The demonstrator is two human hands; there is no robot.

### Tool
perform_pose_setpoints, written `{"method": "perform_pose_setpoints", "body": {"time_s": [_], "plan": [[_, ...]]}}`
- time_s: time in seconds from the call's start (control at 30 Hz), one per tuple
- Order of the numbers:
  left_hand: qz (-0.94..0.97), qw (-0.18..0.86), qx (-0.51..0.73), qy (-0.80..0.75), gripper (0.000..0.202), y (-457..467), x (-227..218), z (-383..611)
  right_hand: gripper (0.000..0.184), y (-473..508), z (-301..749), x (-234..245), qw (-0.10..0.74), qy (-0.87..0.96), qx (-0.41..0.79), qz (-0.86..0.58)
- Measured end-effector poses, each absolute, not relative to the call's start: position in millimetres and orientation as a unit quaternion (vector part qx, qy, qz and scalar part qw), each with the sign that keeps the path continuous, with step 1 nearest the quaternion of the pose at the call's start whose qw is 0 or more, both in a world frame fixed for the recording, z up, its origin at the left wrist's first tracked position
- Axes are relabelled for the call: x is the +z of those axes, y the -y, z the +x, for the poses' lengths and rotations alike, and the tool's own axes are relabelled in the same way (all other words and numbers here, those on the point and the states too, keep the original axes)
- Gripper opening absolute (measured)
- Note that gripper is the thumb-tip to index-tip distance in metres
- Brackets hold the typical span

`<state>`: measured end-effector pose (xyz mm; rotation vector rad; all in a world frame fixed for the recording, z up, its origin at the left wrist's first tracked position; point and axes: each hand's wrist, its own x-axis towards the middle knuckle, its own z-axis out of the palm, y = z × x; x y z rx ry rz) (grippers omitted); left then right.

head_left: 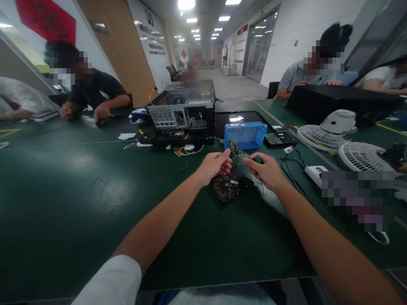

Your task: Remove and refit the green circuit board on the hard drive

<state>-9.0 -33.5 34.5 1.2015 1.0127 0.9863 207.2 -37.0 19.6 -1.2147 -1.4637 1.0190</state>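
— What do we have in hand?
— Our left hand point(213, 166) has its fingers pinched on a small green circuit board point(237, 153). The board is lifted just above a black hard drive point(229, 186) that lies flat on the bench point(79, 182).
— And our right hand point(266, 169)?
— Its fingers are curled round a dark rounded thing point(258, 160), perhaps a tool handle; it is too small for us to say. It sits right beside the board's other edge.
— What surface are we on?
— A dark green mat covers the bench, glossy with glare from the ceiling lights. Just beyond the board stands a blue bin point(244, 134), and left of it an opened computer case point(182, 115). Two white fans point(327, 129) lie to our right, near a white power strip point(313, 173).
— And the room?
— A long, bright hall with white walls and a wooden panel on the left. A person in a black shirt point(98, 91) sits across the bench.
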Motion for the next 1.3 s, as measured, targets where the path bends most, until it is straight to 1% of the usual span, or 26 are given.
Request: {"method": "perform_pose_setpoints", "body": {"time_s": [0.1,0.17,0.23,0.3,0.4,0.5,0.63,0.73,0.83,0.9,0.97,1.1,1.3], "plan": [[0.518,0.632,0.398,-0.416,0.050,36.2,34.0,-4.3,0.029,43.8,203.1,25.5,0.458,0.697,0.203,-0.512],[0.520,0.645,0.395,-0.396,0.050,36.8,32.3,-2.1,0.021,48.7,199.9,27.4,0.436,0.753,0.101,-0.482],[0.519,0.652,0.404,-0.377,0.049,36.8,30.3,-0.8,0.019,52.5,196.6,26.6,0.395,0.791,0.058,-0.464],[0.516,0.649,0.420,-0.369,0.042,36.3,28.9,-0.4,0.020,54.6,194.0,24.4,0.372,0.808,0.042,-0.455],[0.507,0.645,0.438,-0.368,0.028,35.4,28.7,-1.2,0.019,55.0,192.8,23.6,0.388,0.812,0.044,-0.434],[0.496,0.648,0.445,-0.370,0.017,35.0,31.0,-3.3,0.025,53.5,195.0,27.4,0.423,0.797,0.069,-0.425],[0.507,0.656,0.426,-0.362,0.019,35.5,34.1,-5.6,0.032,48.3,199.6,29.6,0.462,0.731,0.153,-0.479],[0.534,0.664,0.391,-0.348,0.022,35.8,32.4,-5.5,0.040,42.1,203.1,25.2,0.501,0.646,0.287,-0.499],[0.560,0.656,0.372,-0.344,0.022,35.0,27.8,-5.0,0.045,37.3,206.9,21.3,0.483,0.581,0.461,-0.465],[0.570,0.650,0.367,-0.344,0.022,34.3,25.3,-5.0,0.045,35.7,209.2,20.3,0.462,0.553,0.535,-0.442],[0.571,0.646,0.371,-0.346,0.022,34.0,24.5,-5.3,0.042,35.0,211.1,20.0,0.453,0.539,0.568,-0.427],[0.550,0.642,0.402,-0.351,0.022,34.4,27.4,-5.5,0.035,34.4,213.1,19.9,0.450,0.534,0.583,-0.415],[0.534,0.635,0.442,-0.341,0.024,35.2,31.9,-7.7,0.038,36.4,212.4,20.1,0.425,0.535,0.601,-0.415]]}}
